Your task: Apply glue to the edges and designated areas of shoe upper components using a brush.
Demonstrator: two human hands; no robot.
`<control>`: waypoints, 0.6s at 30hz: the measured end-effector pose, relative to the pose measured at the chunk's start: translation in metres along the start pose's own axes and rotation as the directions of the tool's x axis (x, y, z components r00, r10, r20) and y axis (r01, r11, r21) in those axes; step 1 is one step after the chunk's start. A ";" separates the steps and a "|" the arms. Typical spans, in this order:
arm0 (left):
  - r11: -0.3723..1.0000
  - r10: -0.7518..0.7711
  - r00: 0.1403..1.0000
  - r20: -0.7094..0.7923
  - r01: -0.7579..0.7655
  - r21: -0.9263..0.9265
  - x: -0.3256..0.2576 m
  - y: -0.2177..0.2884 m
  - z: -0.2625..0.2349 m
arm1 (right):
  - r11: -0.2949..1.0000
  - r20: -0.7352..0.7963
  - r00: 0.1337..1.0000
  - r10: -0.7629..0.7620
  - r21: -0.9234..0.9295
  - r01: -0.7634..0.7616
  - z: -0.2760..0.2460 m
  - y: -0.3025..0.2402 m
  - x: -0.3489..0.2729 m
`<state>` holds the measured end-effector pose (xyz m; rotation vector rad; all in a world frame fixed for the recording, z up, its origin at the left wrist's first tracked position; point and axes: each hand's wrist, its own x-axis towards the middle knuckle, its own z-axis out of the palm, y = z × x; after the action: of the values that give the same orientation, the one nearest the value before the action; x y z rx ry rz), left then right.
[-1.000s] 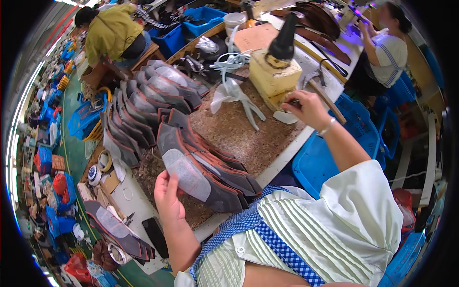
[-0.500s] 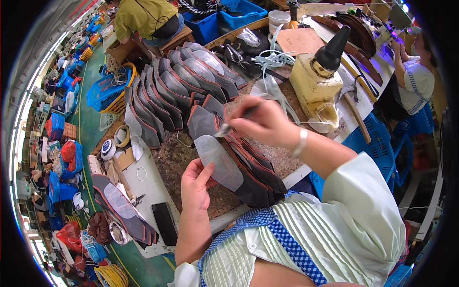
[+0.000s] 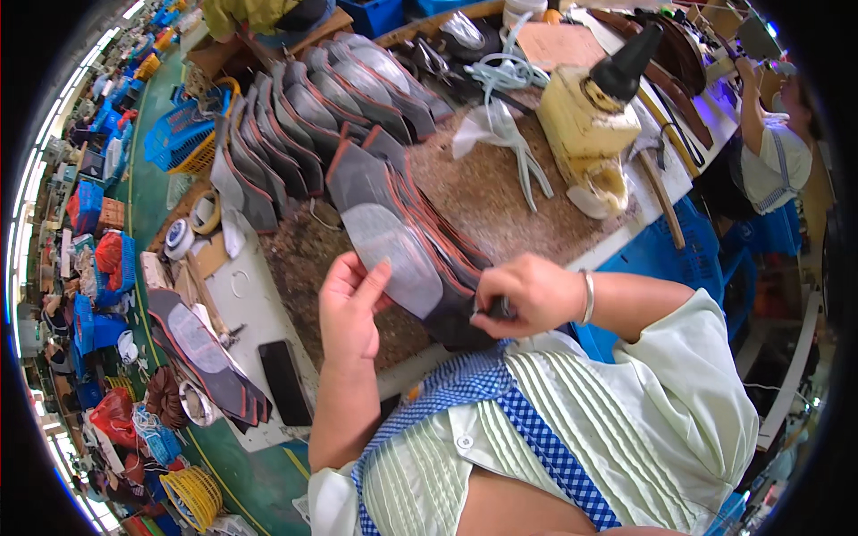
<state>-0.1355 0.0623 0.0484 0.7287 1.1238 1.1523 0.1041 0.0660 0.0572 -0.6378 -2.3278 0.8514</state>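
Observation:
A dark grey, curved panel with orange edges and a pale grey rounded patch (image 3: 393,259) tops a stack of like panels at the bench's near edge. My left hand (image 3: 350,299) pinches the panel's left side between thumb and fingers. Closed round a small dark-handled tool that looks like a brush (image 3: 500,308), my right hand (image 3: 536,293) is at the panel's lower right end. The tool's tip is mostly hidden by the fingers.
Rows of similar panels (image 3: 304,125) stand overlapped at the back. A yellowed glue bottle (image 3: 581,116) with a black nozzle and a wooden-handled hammer (image 3: 663,201) are at the right. A phone (image 3: 284,384) and more panels (image 3: 201,348) lie at the left.
My right hand has moved down and to the right, from the panel's upper part to its lower end, still closed on the tool. The left hand keeps its grip.

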 end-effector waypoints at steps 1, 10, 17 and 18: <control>0.999 0.020 1.000 -0.016 -0.020 0.025 -0.002 0.003 0.003 | 0.995 0.015 0.996 0.087 0.042 -0.087 -0.011 -0.009 0.000; 1.000 0.001 0.999 -0.051 -0.001 0.012 0.001 0.004 0.006 | 0.992 -0.114 0.986 0.122 0.026 -0.120 -0.001 -0.007 -0.021; 0.999 -0.034 0.999 -0.037 0.034 0.010 -0.003 0.007 0.007 | 0.989 -0.626 0.765 -0.149 -0.077 0.130 0.009 -0.001 0.050; 0.997 -0.072 0.997 -0.003 0.072 0.029 -0.001 0.005 0.004 | 0.959 -0.497 0.821 -0.282 -0.156 0.235 0.012 -0.003 0.042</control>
<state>-0.1338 0.0633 0.0543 0.7040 1.1618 1.0777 0.0654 0.0842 0.0665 -0.4919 -1.9030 0.3877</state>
